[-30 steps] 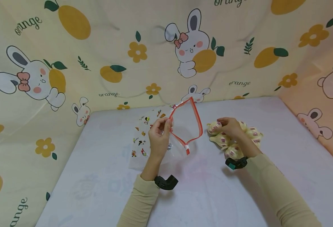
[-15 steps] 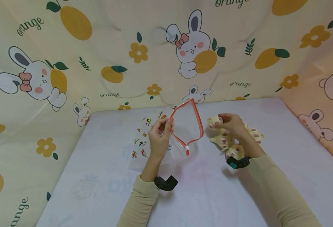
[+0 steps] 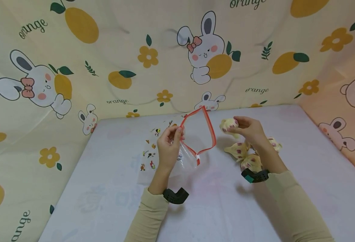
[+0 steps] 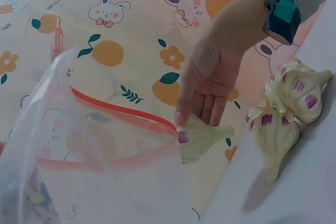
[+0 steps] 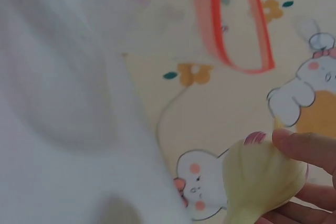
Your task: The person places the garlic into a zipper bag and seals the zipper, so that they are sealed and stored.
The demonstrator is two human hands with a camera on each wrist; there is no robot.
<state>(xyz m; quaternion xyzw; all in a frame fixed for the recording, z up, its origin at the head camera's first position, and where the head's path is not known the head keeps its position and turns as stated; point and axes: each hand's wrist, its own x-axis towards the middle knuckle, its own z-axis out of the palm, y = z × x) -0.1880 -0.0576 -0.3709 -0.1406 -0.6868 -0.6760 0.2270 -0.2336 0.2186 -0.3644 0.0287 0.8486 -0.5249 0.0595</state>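
Observation:
A clear zip bag (image 3: 153,151) with small cartoon prints has a red zip edge (image 3: 212,131) that gapes in a wide loop toward the right. My left hand (image 3: 169,144) pinches the near side of that edge between thumb and fingers. In my right hand (image 3: 250,129) a garlic bulb (image 3: 228,126) is gripped by the fingertips, raised above the table just right of the bag's mouth. The right wrist view shows the thumb and fingers around the same garlic bulb (image 5: 262,174). Several more garlic bulbs (image 3: 251,162) lie under my right wrist, partly hidden by it.
The white table (image 3: 104,195) runs back to a cloth wall (image 3: 153,23) printed with rabbits and oranges. Another cloth side (image 3: 340,101) bounds the right. Both wrists wear dark camera bands, the left band (image 3: 176,195) low over the table.
My right hand has lifted one garlic bulb up off the pile and away from the other bulbs. The left hand has stayed at the bag's edge, nearly still.

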